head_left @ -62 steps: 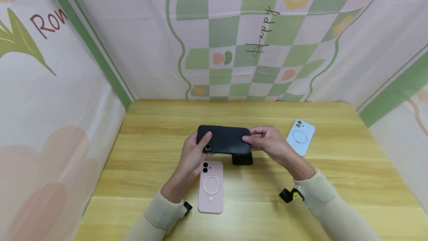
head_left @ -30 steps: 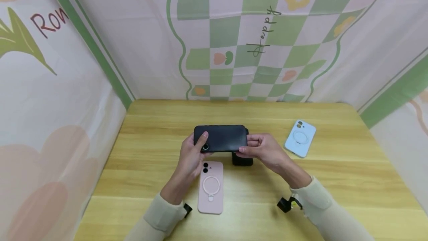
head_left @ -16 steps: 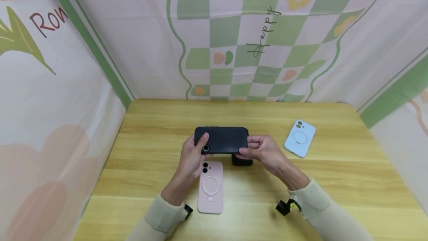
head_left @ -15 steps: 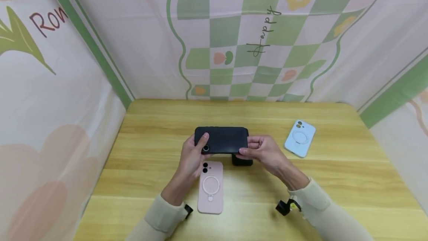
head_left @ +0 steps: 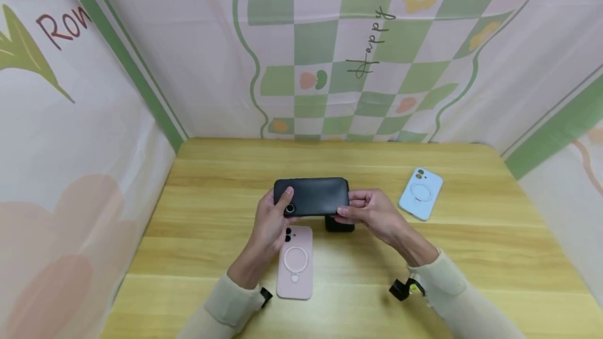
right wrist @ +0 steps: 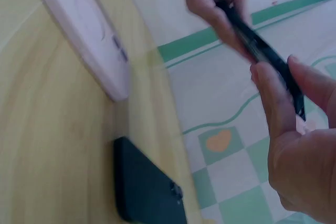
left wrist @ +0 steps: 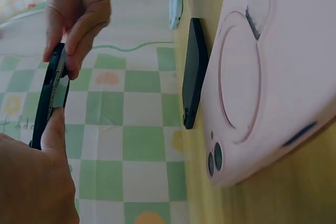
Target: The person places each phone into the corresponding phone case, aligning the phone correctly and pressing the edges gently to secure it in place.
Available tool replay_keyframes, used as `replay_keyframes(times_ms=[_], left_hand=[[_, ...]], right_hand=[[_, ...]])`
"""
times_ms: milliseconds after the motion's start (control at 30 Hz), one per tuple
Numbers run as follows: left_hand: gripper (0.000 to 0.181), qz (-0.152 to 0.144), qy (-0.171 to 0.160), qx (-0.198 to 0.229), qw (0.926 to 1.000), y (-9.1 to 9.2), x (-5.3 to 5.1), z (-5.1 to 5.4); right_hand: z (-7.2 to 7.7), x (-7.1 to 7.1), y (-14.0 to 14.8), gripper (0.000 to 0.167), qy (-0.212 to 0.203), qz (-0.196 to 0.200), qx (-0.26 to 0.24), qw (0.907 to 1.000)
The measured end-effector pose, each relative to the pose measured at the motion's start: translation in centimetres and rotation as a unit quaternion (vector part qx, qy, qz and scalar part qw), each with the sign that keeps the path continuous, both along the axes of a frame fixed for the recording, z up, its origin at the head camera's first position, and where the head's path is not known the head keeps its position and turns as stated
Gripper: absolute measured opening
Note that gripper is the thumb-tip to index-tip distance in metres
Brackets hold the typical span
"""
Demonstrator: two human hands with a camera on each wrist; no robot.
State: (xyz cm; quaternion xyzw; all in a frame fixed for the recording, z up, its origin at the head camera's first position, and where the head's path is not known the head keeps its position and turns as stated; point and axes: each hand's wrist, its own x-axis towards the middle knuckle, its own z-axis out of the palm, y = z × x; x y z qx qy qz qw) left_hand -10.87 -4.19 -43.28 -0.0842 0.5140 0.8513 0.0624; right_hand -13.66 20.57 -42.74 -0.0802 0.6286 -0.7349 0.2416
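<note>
A black phone with a case (head_left: 317,196) is held level above the table, its back and camera ring facing up. My left hand (head_left: 267,218) grips its left end, thumb on the back near the camera ring. At the other end, my right hand (head_left: 377,214) pinches the lower right corner between thumb and fingers. In the left wrist view, a pale strip shows along the held phone's edge (left wrist: 59,85), between dark layers; how far the case is seated I cannot tell. Beneath it on the table lies another black phone-shaped thing (right wrist: 149,187), mostly hidden in the head view.
A pink phone or case (head_left: 295,268) with a ring lies near my left forearm. Farther right lies a light blue one (head_left: 421,193), also with a ring. The wooden table (head_left: 226,171) meets patterned cloth walls (head_left: 212,77) at the back and sides.
Since two seconds ago, my right hand has slid from the held phone's right edge to its lower right corner, and the phone has moved slightly left. In the last half second hardly anything differs.
</note>
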Motion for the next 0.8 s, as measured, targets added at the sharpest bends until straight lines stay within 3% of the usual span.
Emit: replay_keyframes(times_ms=[300,600,800], left_hand=[[0.032,-0.003,0.01,-0.002,0.9999,-0.01,0.03,0.25],[0.034,-0.002,0.007,-0.005,1.0,-0.23,0.02,0.1],[0.035,-0.007,0.01,-0.007,0.9999,-0.36,0.02,-0.01]], right_hand=[[0.74,-0.09,0.06,0.037,-0.024,-0.001,0.007,0.9997],[0.07,-0.14,0.1,0.007,-0.031,0.017,0.006,0.9994],[-0.09,-0.04,0.03,0.004,-0.029,0.017,0.008,0.9994]])
